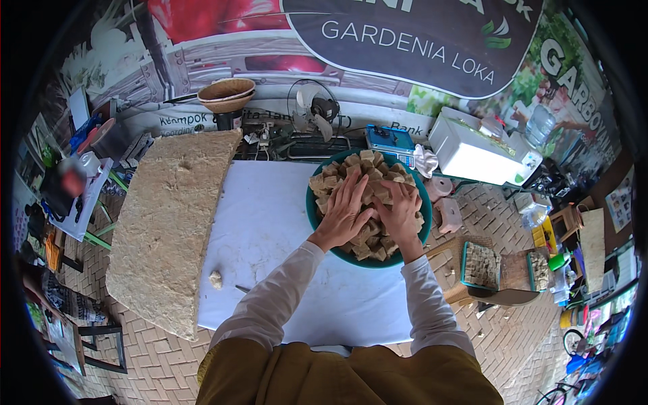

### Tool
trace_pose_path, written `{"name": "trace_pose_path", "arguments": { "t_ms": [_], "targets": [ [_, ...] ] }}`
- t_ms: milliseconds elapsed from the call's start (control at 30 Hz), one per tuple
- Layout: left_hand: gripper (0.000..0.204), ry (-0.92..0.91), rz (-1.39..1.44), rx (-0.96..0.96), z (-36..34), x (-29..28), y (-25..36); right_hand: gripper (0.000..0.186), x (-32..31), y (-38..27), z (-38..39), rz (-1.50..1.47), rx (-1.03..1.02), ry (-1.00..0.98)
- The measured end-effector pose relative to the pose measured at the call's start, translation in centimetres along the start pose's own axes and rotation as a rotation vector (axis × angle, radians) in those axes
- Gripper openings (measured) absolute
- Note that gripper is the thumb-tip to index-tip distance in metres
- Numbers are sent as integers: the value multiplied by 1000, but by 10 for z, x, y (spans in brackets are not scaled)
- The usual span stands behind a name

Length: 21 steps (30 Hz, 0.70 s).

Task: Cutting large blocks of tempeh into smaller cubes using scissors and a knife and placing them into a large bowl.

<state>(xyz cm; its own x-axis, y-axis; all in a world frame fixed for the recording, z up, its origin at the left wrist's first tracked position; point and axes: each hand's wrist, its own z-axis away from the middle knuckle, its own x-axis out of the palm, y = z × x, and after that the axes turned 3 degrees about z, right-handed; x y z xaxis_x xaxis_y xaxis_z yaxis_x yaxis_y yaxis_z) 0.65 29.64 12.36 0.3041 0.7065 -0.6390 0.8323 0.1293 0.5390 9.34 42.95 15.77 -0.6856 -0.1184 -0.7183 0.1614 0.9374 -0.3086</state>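
A round green basin (428,228) on the white-covered table is heaped with tan rockwool-like cubes (368,244). Both hands rest on top of the heap, side by side. My left hand (343,214) lies over the left part with its fingers spread and pointing away from me. My right hand (401,217) spreads its fingers over the right part, the fingertips among the cubes. The cubes under both palms are hidden. Left of the basin lies a large, thick slab (162,216) of the same tan material, with rough edges.
A small tan crumb (215,279) and a thin dark object (241,289) lie on the white cloth (270,202). Behind stand a fan (314,109), woven baskets (227,93), a blue scale (390,140) and a white box (472,148). Trays of cubes (480,266) sit at right.
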Motion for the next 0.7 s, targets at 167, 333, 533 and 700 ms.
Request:
{"name": "trace_pose_path", "arguments": {
  "t_ms": [167, 333, 533, 700],
  "targets": [
    [65, 4, 1, 4, 3, 1, -1, 34, -5, 10, -5, -196, 37, 21],
    [64, 5, -132, 43, 4, 4, 2, 31, -4, 33, -11, -165, 82, 174],
    [66, -54, -122, 15, 3, 8, 2, 26, 14, 59, -1, 208, 207, -2],
    [68, -93, -176, -34, -1, 6, 7, 26, 18, 84, 7, 131, 124, 25]
  ]
}}
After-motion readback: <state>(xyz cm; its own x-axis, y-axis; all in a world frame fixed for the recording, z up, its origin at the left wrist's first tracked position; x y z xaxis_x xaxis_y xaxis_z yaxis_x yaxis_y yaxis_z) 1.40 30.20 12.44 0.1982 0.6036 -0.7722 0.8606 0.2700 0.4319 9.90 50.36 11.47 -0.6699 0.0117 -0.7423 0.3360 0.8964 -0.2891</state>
